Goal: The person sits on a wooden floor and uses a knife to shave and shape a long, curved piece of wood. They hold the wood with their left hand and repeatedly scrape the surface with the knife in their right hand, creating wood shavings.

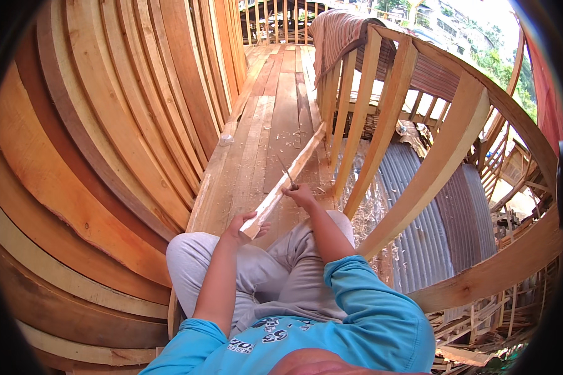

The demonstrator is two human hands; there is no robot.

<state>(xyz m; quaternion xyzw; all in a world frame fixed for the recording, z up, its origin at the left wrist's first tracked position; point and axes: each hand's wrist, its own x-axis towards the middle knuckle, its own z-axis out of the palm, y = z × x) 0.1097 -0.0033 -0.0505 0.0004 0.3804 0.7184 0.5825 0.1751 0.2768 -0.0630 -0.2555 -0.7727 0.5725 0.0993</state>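
Note:
A long pale wooden stick (275, 195) slants up from my lap toward the railing, its surface rough and freshly cut. My left hand (246, 227) is wrapped round its near end, where a squared face shows. In my right hand (301, 196) is a knife (285, 167); its thin dark blade points away from me, beside the stick's middle. The knife's handle is mostly hidden by my fingers. My legs (263, 265), in grey trousers, are folded beneath the stick.
I sit on a plank floor (256, 134) strewn with wood shavings. Upright boards form a wall (125, 94) on the left. A slatted wooden railing (388, 112) runs along the right, with a striped cloth (338, 37) over it. Beyond lies a corrugated metal roof (413, 212). Some clear plastic (226, 139) lies by the wall.

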